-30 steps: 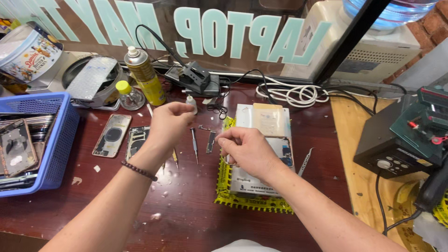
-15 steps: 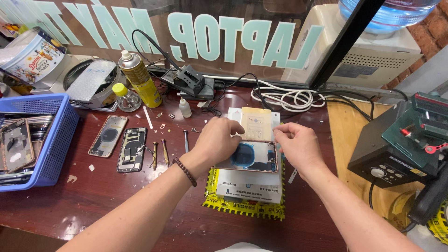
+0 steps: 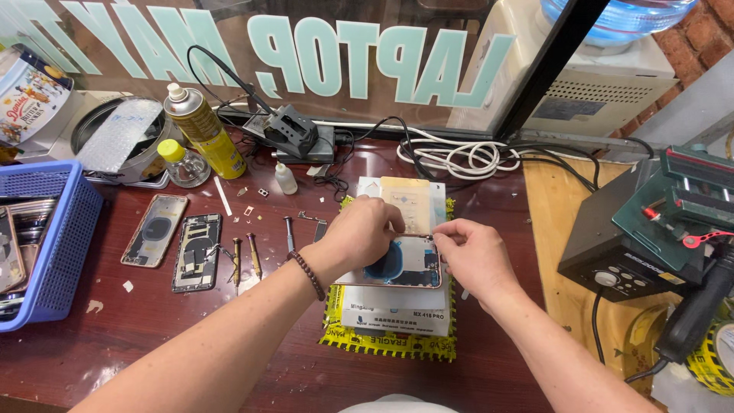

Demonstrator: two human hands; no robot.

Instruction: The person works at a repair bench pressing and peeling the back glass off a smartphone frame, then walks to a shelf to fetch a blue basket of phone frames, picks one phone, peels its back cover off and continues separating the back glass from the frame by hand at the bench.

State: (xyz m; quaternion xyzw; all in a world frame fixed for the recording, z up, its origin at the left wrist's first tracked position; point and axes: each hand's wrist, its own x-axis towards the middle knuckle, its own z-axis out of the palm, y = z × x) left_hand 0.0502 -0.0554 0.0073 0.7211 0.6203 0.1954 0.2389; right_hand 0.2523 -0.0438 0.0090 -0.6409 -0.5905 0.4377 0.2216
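An opened phone housing [image 3: 403, 264] with a dark round coil inside lies on a white box [image 3: 397, 310] atop a yellow pad [image 3: 382, 342]. My left hand [image 3: 359, 233], with a bead bracelet at the wrist, rests over the housing's left upper part, fingers curled on its top edge. My right hand [image 3: 472, 256] pinches the housing's right upper corner. Whether either hand holds a small part is hidden by the fingers.
Two more phone housings [image 3: 155, 229] [image 3: 198, 252] and several screwdrivers [image 3: 245, 258] lie to the left. A blue basket [image 3: 65, 245] sits at the far left. A yellow spray can [image 3: 203, 130], small bottles, cables and a black station [image 3: 627, 245] surround the work spot.
Both hands moved from the screwdrivers at the left onto the phone housing on the box. The view shifted, and the hands now grip the housing's top edge and corner.
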